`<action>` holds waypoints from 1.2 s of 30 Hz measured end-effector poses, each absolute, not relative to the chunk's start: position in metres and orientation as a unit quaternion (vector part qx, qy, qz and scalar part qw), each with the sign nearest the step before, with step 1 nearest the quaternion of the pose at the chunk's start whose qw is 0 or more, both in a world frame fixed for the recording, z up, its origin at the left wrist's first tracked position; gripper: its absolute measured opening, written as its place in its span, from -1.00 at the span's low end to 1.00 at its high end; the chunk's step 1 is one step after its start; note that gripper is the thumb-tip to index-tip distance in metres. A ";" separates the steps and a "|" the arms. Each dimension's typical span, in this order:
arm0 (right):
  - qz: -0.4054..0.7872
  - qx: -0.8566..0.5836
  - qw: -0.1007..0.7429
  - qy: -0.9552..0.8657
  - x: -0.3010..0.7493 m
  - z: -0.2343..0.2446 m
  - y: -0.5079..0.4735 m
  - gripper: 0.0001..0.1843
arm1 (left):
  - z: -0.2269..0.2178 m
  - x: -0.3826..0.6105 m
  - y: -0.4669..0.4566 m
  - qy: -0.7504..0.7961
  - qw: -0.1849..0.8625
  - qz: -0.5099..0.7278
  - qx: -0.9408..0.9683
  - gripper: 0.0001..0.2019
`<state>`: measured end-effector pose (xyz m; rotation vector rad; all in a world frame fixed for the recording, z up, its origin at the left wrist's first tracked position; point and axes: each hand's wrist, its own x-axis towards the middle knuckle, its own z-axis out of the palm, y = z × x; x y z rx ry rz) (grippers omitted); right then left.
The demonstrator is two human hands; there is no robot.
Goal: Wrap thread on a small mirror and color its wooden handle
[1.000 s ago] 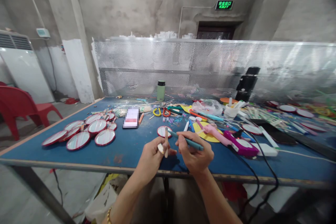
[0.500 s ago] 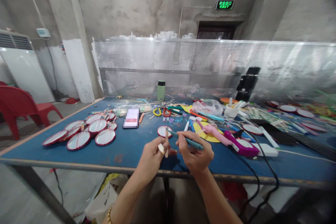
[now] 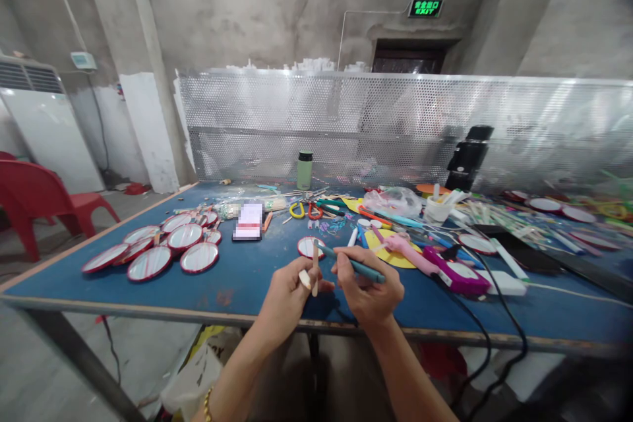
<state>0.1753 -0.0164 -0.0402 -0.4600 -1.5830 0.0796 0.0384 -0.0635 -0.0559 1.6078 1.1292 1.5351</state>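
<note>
My left hand (image 3: 288, 293) is closed round a flat wooden stick (image 3: 315, 270) held upright, with a second short pale piece between its fingers. My right hand (image 3: 368, 287) grips a teal pen-shaped tool (image 3: 352, 265) whose tip points left and touches the top of the stick. Both hands hover over the near edge of the blue table (image 3: 237, 277). Just behind the stick lies a small round red-rimmed mirror (image 3: 306, 247).
Several red-rimmed round mirrors (image 3: 163, 247) lie in a group at the left. A pink and purple glue gun (image 3: 445, 270) with black cables lies at the right among pens, sticks and scissors (image 3: 302, 210). A green bottle (image 3: 304, 171) stands before the perforated metal screen. A red chair (image 3: 34, 201) stands at the left.
Both hands keep their hold and barely shift; the view has drifted slightly.
</note>
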 end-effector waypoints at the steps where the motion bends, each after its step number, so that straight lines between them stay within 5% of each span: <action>1: 0.032 -0.205 0.678 -0.705 0.175 -0.040 -0.016 -0.88 | -0.056 0.038 -0.063 0.429 0.318 0.584 0.612 -0.66; 36: 0.010 -0.183 0.675 -0.715 0.174 -0.040 -0.017 -0.85 | -0.058 0.040 -0.062 0.453 0.263 0.571 0.632 -0.70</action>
